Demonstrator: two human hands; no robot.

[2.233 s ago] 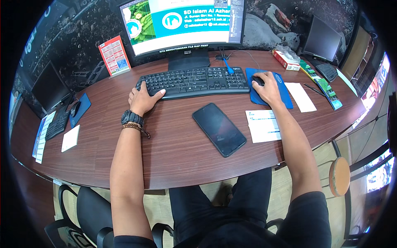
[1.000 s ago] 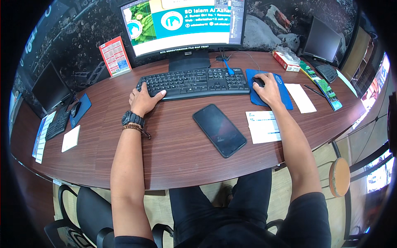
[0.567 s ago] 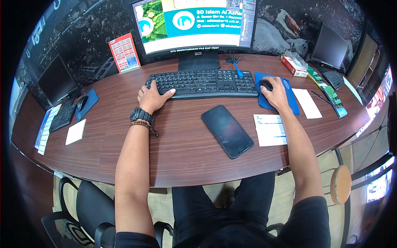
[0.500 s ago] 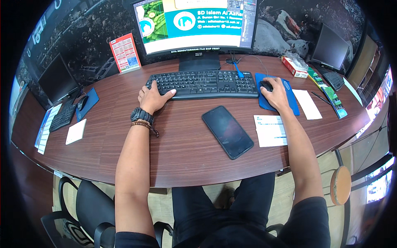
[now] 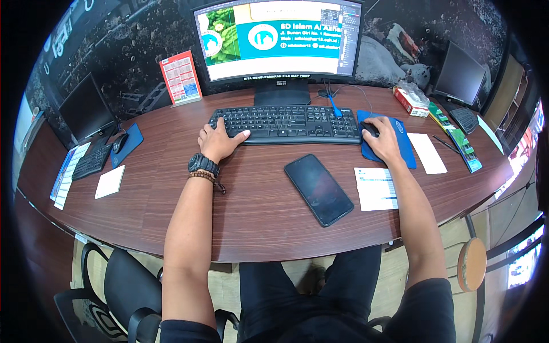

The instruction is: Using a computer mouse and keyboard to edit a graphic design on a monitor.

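We see the left hand (image 5: 222, 144) at the left end of the long black plastic keyboard (image 5: 289, 124), its thumb and fingers spread apart over the near edge and the leftmost keys. The right hand (image 5: 385, 143) is curled around the small black computer mouse (image 5: 371, 128), holding it on the blue rectangular mouse pad (image 5: 405, 151), just beside the keyboard's right end. The keyboard lies on the dark brown wood-grain tabletop (image 5: 257, 231), near side of the wide black-framed monitor (image 5: 280, 50), which is lit. Nearer to us, a black rectangular smartphone (image 5: 319, 190) lies aslant between our forearms. To its right, we have a white printed paper sheet (image 5: 375, 187), partly hidden by the right forearm. A blank white paper slip (image 5: 428, 154) lies right of the mouse pad.
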